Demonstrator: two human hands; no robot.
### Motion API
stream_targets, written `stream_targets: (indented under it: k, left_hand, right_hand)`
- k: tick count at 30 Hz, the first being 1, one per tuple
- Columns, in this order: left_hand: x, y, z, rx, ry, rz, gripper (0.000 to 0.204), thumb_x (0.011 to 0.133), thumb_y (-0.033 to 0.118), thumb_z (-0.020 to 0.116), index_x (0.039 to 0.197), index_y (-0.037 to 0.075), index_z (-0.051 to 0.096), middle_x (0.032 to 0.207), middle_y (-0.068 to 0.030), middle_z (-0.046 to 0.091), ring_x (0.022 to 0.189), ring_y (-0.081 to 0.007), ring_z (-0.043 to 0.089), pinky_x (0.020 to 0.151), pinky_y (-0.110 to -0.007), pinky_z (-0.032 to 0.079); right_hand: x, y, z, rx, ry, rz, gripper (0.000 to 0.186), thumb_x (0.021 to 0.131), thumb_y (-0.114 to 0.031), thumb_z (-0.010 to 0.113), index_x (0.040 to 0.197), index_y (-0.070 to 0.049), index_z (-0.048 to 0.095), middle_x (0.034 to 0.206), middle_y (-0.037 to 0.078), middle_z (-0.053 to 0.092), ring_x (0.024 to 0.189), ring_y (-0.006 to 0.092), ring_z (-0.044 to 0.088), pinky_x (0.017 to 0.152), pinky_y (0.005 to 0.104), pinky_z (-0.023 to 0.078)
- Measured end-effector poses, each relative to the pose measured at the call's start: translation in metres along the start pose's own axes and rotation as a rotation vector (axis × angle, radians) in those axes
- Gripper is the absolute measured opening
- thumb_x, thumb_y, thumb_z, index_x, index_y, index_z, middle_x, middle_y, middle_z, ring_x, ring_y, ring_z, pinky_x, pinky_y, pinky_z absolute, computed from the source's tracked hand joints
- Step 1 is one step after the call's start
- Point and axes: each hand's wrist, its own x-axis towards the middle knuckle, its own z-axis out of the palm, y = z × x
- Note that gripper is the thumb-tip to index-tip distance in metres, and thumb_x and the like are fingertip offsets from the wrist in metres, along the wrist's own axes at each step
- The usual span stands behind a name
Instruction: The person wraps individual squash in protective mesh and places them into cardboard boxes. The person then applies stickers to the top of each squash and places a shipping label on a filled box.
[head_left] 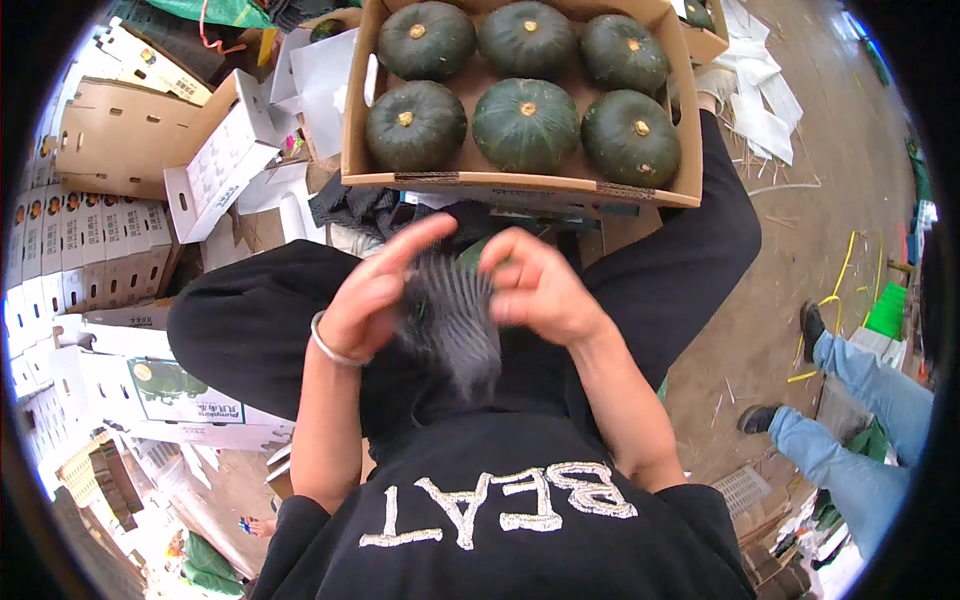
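Observation:
Between my hands, above my lap, is a dark grey, ridged foam net sleeve (455,315), smeared by motion. My left hand (370,295), with a pale bangle at the wrist, holds its left side; the index finger points up and away while the others curl toward the net. On the other side my right hand (540,290) pinches the net's upper right edge with bent fingers. A bit of dark green surface shows just behind the net, mostly hidden. Beyond my hands stands an open cardboard box (520,182) holding several dark green pumpkins (525,125) in two rows.
Stacked white cartons (100,240) and an open brown carton (130,140) crowd the left side. A printed white box (180,390) lies near my left knee. White sheets (765,110) litter the floor at the far right. Another person's legs (840,430) are at the right.

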Motion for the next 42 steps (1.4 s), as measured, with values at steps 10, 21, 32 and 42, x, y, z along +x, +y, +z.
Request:
stream_targets:
  k: [10,21,32,42]
  left_hand:
    - [0.026,0.05,-0.018,0.783,0.393,0.044,0.031,0.085,0.023,0.061,0.1,-0.003,0.056,0.082,-0.0051,0.062,0.075,-0.0106,0.058,0.069,-0.027,0.049]
    - [0.052,0.044,-0.045,0.22,0.505,0.274,0.026,0.092,0.017,0.047,0.113,0.001,0.05,0.107,-0.012,0.06,0.096,-0.0219,0.06,0.087,-0.034,0.046]
    - [-0.018,-0.023,-0.026,-0.481,0.393,0.098,0.029,0.093,0.022,0.04,0.11,0.003,0.052,0.11,-0.0116,0.06,0.099,-0.0223,0.058,0.09,-0.035,0.045]
    - [-0.044,-0.068,-0.023,-0.829,0.005,-0.429,0.062,0.081,0.034,0.058,0.131,0.005,0.038,0.125,-0.0162,0.049,0.114,-0.0292,0.049,0.097,-0.043,0.04]
  right_hand:
    - [0.079,-0.096,0.029,-0.665,0.308,-0.41,0.018,0.078,-0.015,0.053,0.084,0.002,0.055,0.083,0.012,0.061,0.079,0.0172,0.056,0.072,0.0307,0.046]
    - [0.109,-0.12,0.033,-1.73,0.483,-0.599,0.03,0.088,-0.023,0.047,0.092,0.006,0.044,0.078,0.029,0.059,0.075,0.0421,0.059,0.065,0.0476,0.048]
    - [0.035,-0.027,0.033,-0.913,0.339,-0.177,0.025,0.093,-0.023,0.045,0.084,0.0,0.04,0.067,0.015,0.053,0.061,0.0358,0.055,0.059,0.0416,0.042]
    - [0.009,-0.022,0.018,-0.611,0.21,-0.057,0.065,0.082,-0.034,0.062,0.132,-0.003,0.035,0.131,0.009,0.038,0.116,0.0205,0.041,0.095,0.0335,0.037]
